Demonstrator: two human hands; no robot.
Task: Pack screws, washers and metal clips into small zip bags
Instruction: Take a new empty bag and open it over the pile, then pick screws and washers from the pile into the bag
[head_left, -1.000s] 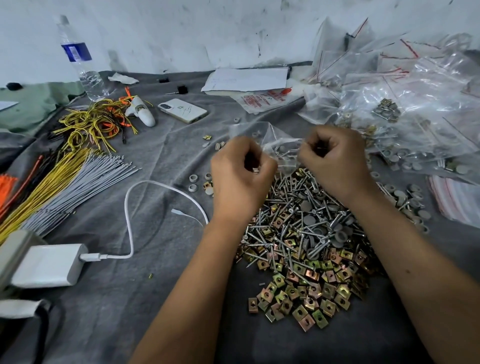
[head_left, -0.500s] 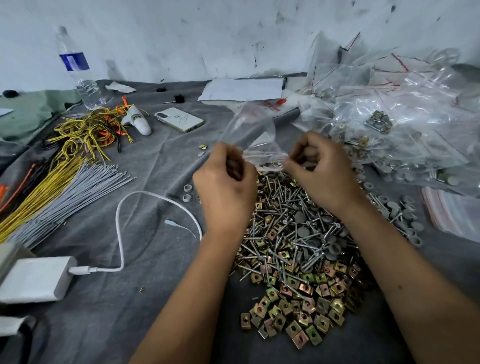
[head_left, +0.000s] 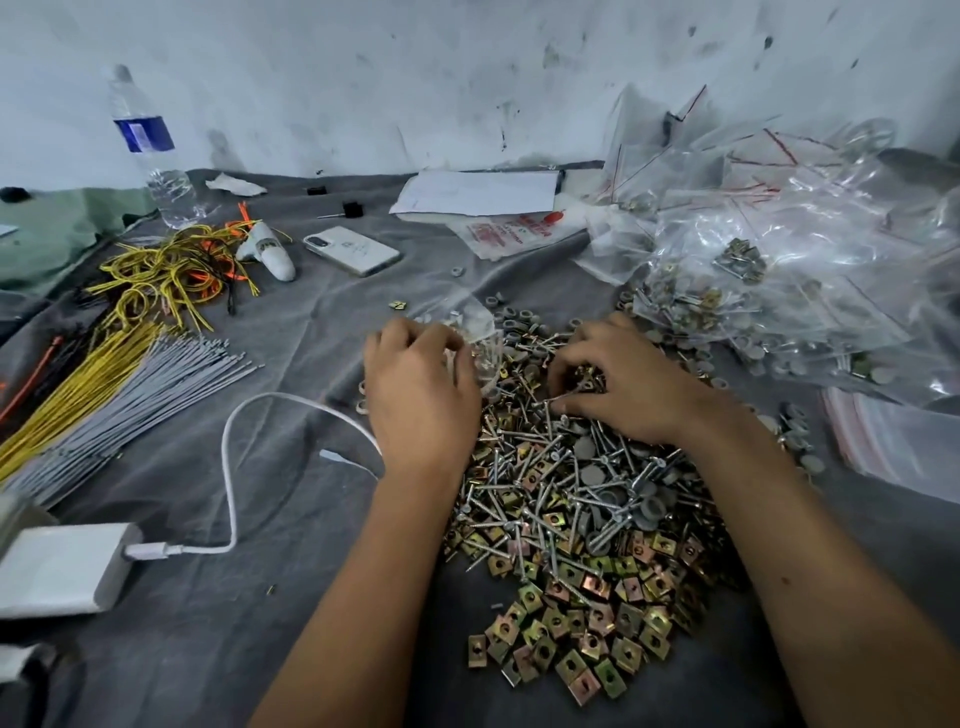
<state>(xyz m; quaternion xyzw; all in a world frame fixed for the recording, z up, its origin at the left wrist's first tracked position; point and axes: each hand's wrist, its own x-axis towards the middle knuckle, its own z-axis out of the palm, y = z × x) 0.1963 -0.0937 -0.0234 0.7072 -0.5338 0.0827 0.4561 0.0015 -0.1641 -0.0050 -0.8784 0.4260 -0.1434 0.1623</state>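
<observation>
A heap of silver screws (head_left: 566, 467), grey washers (head_left: 589, 475) and brass-coloured metal clips (head_left: 582, 639) lies on the grey cloth in front of me. My left hand (head_left: 415, 395) grips a small clear zip bag (head_left: 480, 338) at the heap's far left edge; the bag is crumpled and partly hidden by my fingers. My right hand (head_left: 618, 384) rests on top of the heap with its fingers curled down into the screws and clips. What its fingertips pinch is hidden.
Filled and empty zip bags (head_left: 779, 270) pile up at the right. A phone (head_left: 353, 250), papers (head_left: 478, 192), a water bottle (head_left: 150, 150), yellow and grey wires (head_left: 119, 374) and a white charger with cable (head_left: 67, 566) lie left and behind.
Both hands held the bag up between them before. Now the right hand has let go and dropped onto the heap, and the left hand has lowered the bag to the cloth.
</observation>
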